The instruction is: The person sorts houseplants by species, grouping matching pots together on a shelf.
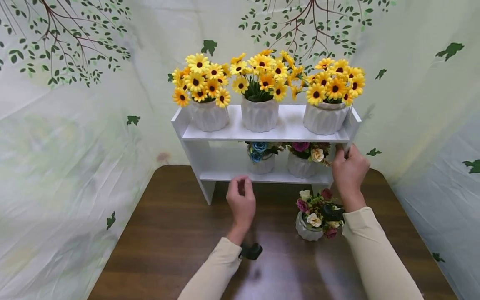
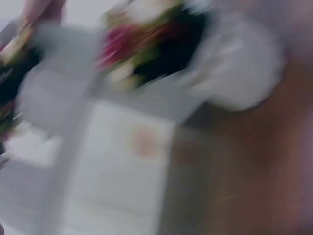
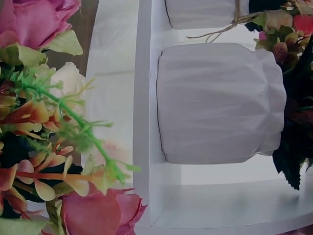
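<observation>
My right hand (image 1: 349, 171) grips the right side panel of a white two-tier shelf (image 1: 232, 134), its fingers curled at the edge beside the lower tier. On that tier stand a white pot with purple and cream flowers (image 1: 301, 165), close to the hand, and a white pot with blue flowers (image 1: 262, 163). In front of the lower board my left hand (image 1: 241, 202) is held up, fingers loosely curled around nothing. A third mixed-flower pot (image 1: 309, 227) sits on the table below my right wrist. The right wrist view shows a ribbed white pot (image 3: 220, 105) on the shelf; the left wrist view is blurred.
Three white pots of yellow daisies, left (image 1: 208, 116), middle (image 1: 260, 114) and right (image 1: 325, 118), line the top tier. The shelf stands toward the back of a brown wooden table (image 1: 150, 246). Leaf-printed cloth (image 1: 75, 137) hangs behind and at both sides.
</observation>
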`<move>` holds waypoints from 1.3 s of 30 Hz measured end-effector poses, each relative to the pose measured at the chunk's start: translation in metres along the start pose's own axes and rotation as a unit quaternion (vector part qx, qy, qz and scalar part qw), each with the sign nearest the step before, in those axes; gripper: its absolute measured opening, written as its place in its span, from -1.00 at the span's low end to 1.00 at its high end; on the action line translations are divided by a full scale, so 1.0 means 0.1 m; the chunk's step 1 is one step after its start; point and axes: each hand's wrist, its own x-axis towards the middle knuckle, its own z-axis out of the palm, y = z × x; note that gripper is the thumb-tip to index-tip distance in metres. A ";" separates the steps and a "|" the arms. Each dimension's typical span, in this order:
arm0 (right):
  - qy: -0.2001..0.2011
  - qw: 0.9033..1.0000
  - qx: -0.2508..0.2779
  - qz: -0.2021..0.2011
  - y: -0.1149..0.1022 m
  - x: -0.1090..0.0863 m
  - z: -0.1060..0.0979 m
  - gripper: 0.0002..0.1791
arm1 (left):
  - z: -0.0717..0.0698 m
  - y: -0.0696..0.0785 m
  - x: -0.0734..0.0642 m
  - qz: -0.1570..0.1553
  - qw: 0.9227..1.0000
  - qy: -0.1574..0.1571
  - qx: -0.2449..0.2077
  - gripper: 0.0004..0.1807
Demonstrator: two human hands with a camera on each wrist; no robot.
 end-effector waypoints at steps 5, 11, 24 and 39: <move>0.003 1.000 -0.002 -0.005 -0.02 0.00 0.00 -0.66 | 0.03 -0.21 -0.67 0.013 0.995 -0.100 -0.003 -0.94; -0.005 1.000 -0.005 0.005 -0.01 -0.01 0.00 -0.64 | 0.14 -0.32 -1.00 -0.012 0.980 -0.196 0.014 -0.89; -0.010 1.000 -0.006 -0.002 -0.02 0.00 0.02 -0.63 | 0.39 -0.35 -1.07 -0.083 0.889 -0.408 0.192 -0.03; -0.031 0.999 -0.004 -0.044 0.07 0.05 -0.04 -0.63 | 0.80 -0.42 -1.16 -0.044 0.891 -0.434 0.123 0.15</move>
